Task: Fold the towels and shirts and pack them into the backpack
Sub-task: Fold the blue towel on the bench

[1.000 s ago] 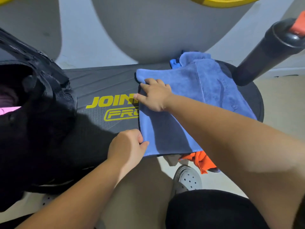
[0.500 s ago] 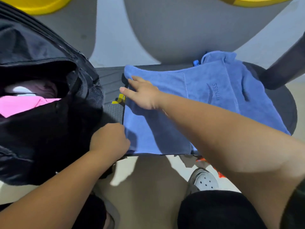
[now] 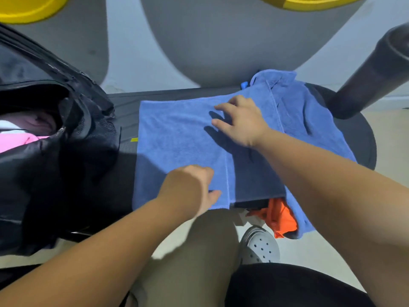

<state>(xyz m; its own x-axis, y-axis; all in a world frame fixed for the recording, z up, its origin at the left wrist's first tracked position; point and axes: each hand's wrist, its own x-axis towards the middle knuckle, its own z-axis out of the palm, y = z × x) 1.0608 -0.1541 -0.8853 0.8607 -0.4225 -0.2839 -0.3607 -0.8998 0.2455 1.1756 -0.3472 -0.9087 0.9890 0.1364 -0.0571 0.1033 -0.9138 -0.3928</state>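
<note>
Towel (image 3: 177, 134) long axis left-right; left grip (image 3: 188, 189) pinching near edge, right grip (image 3: 240, 120) flat, released.

I see blue towel (image 3: 181, 138) spread flat across centre of frame on dark platform (image 3: 126, 111). Right hand (image 3: 243, 120), centre right, lies on towel, fingers straight and spread. Left hand (image 3: 190, 187), lower centre, rests on towel's near edge, fingers curled, thumb pointing right; I cannot tell if it pinches cloth. Black backpack (image 3: 44, 173) fills left side, mouth open, pink cloth (image 3: 20, 140) inside. Orange garment (image 3: 278, 216) hangs below platform edge, just above grey clog (image 3: 261, 247). Black post (image 3: 376, 69) upper right.
</note>
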